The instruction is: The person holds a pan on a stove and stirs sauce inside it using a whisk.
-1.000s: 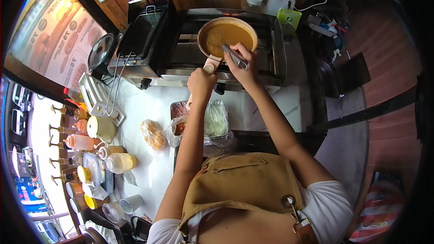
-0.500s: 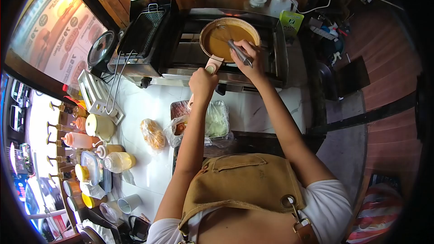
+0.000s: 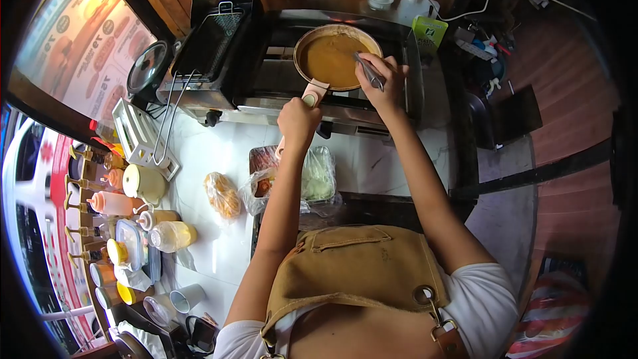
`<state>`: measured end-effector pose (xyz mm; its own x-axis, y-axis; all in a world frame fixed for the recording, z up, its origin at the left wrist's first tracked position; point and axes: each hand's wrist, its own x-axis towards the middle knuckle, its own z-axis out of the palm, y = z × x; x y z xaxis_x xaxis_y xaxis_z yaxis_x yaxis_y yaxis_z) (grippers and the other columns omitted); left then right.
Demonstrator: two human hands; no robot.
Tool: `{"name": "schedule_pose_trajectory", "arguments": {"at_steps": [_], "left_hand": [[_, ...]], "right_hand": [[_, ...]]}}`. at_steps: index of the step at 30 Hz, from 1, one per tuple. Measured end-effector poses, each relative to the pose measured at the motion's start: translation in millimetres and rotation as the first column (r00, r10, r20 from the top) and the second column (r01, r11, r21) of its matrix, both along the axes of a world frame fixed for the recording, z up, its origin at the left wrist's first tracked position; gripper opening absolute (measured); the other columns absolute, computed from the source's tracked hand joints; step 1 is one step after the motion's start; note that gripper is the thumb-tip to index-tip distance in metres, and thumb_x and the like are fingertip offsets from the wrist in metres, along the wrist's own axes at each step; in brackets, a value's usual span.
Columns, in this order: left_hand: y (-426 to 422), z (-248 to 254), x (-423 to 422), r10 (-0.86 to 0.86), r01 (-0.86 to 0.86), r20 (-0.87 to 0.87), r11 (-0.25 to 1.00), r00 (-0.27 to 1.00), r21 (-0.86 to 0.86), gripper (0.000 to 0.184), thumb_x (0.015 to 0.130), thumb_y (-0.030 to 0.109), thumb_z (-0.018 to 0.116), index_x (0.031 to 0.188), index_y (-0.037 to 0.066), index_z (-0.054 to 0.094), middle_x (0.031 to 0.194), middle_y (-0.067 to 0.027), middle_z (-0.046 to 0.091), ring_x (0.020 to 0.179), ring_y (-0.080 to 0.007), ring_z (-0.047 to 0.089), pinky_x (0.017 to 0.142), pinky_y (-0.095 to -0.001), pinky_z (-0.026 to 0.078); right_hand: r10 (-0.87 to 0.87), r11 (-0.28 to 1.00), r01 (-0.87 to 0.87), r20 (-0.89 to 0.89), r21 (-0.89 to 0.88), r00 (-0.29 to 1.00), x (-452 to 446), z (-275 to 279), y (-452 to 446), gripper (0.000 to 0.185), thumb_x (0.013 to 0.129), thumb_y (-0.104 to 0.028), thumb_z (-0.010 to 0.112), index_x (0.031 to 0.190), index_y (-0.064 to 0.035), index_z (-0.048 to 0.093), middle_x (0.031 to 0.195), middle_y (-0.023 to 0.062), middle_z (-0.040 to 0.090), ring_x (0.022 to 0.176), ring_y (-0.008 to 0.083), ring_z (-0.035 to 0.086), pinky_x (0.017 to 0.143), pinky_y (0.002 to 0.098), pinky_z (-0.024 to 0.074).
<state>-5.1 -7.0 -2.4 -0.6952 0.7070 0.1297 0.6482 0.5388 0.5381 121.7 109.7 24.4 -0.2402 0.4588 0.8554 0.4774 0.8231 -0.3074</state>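
A round pan (image 3: 298, 68) of brown sauce (image 3: 329, 53) sits on the stove (image 3: 279, 83). My left hand (image 3: 299, 121) is wrapped round the pan's light pink handle (image 3: 315, 92). In my right hand (image 3: 387, 82), over the pan's right rim, is the grey handle of a whisk (image 3: 370, 72). The whisk's wires reach toward the sauce and are hard to make out now.
Left of the pan stands a fryer with a mesh basket (image 3: 222, 36). On the white counter (image 3: 216, 259) lie a bag of buns (image 3: 222, 196) and a plastic-covered tray (image 3: 319, 176). Sauce bottles (image 3: 114, 204) and a jar (image 3: 173, 237) line the left side.
My right hand has moved to the right with the whisk, from over the sauce to the pan's right rim. My left hand keeps its hold on the handle.
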Motion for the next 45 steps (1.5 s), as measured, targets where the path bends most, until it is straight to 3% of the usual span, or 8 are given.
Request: {"name": "schedule_pose_trajectory", "arguments": {"at_steps": [7,12,21,28,30,33,39,45], "left_hand": [[-1,1,-1,-0.004,0.005,0.024,1.0,1.0,-0.011,0.028,0.061,0.023,0.056,0.071,-0.002,0.06,0.074,-0.0231,0.059,0.073,-0.0376,0.057,0.067,-0.0426,0.045],[1,-1,-1,-0.012,0.012,0.0,1.0,1.0,-0.014,0.02,0.061,0.015,0.053,0.068,-0.002,0.06,0.073,-0.0204,0.06,0.071,-0.0355,0.058,0.066,-0.0415,0.046],[-1,1,-1,0.002,-0.002,0.035,1.0,0.999,0.012,0.021,0.06,0.016,0.055,0.069,-0.001,0.061,0.072,-0.0215,0.059,0.069,-0.0359,0.059,0.064,-0.041,0.047],[-2,2,2,-0.018,0.017,0.023,1.0,1.0,0.014,0.019,0.061,0.016,0.055,0.067,-0.002,0.06,0.07,-0.0212,0.059,0.069,-0.0356,0.059,0.063,-0.0415,0.047],[-2,3,1,-0.002,0.002,0.035,1.0,0.999,0.017,0.019,0.061,0.015,0.056,0.067,-0.002,0.06,0.07,-0.0213,0.059,0.068,-0.0354,0.059,0.062,-0.0416,0.047],[-1,5,0,0.012,-0.013,0.027,1.0,1.0,0.017,0.02,0.061,0.017,0.057,0.066,-0.002,0.06,0.07,-0.0211,0.059,0.068,-0.0358,0.059,0.062,-0.0417,0.047],[0,0,0,-0.017,0.016,0.018,1.0,1.0,0.008,0.021,0.061,0.019,0.057,0.066,-0.002,0.06,0.07,-0.0219,0.059,0.068,-0.0364,0.059,0.063,-0.0423,0.047],[-2,6,-1,-0.003,0.004,0.038,1.0,0.999,-0.023,0.022,0.061,0.019,0.056,0.067,-0.002,0.06,0.072,-0.0217,0.059,0.071,-0.0365,0.058,0.066,-0.0419,0.047]], "right_hand": [[-0.236,0.97,0.241,0.09,-0.043,0.967,18,29,-51,0.017,0.063,-0.016,0.066,0.08,-0.0176,0.062,0.067,-0.0052,0.06,0.062,0.0127,0.051,0.067,0.0316,0.0273],[0.018,0.977,-0.022,-0.021,-0.214,1.0,18,27,-73,0.017,0.063,-0.02,0.066,0.08,-0.0185,0.063,0.063,-0.0078,0.059,0.064,0.0114,0.05,0.068,0.0302,0.0267],[-0.222,0.964,0.22,0.001,-0.147,0.975,9,17,-38,0.015,0.063,-0.021,0.065,0.078,-0.0173,0.064,0.064,-0.0034,0.06,0.068,0.014,0.053,0.072,0.0324,0.0309],[0.031,0.932,-0.039,-0.027,-0.36,0.999,13,16,-44,0.019,0.062,-0.022,0.068,0.081,-0.02,0.066,0.064,-0.0004,0.057,0.064,0.0151,0.054,0.07,0.0312,0.0307],[-0.091,0.982,0.09,0.004,-0.167,0.996,8,-3,-24,0.02,0.063,-0.025,0.067,0.082,-0.0194,0.065,0.067,-0.0015,0.058,0.067,0.0146,0.054,0.071,0.0326,0.0297],[-0.265,0.942,0.254,-0.019,-0.22,0.964,14,19,-35,0.015,0.063,-0.023,0.066,0.077,-0.0168,0.065,0.066,-0.0041,0.059,0.067,0.0131,0.053,0.072,0.0332,0.0285],[0.064,0.933,-0.051,0.026,-0.356,0.998,12,34,-55,0.011,0.063,-0.021,0.066,0.073,-0.0205,0.063,0.069,-0.0044,0.061,0.066,0.0127,0.055,0.073,0.0338,0.0288],[-0.113,0.976,0.107,-0.024,-0.192,0.993,1,10,-26,0.011,0.063,-0.022,0.065,0.072,-0.02,0.06,0.061,-0.0046,0.055,0.064,0.0148,0.053,0.073,0.0369,0.0281]]}}
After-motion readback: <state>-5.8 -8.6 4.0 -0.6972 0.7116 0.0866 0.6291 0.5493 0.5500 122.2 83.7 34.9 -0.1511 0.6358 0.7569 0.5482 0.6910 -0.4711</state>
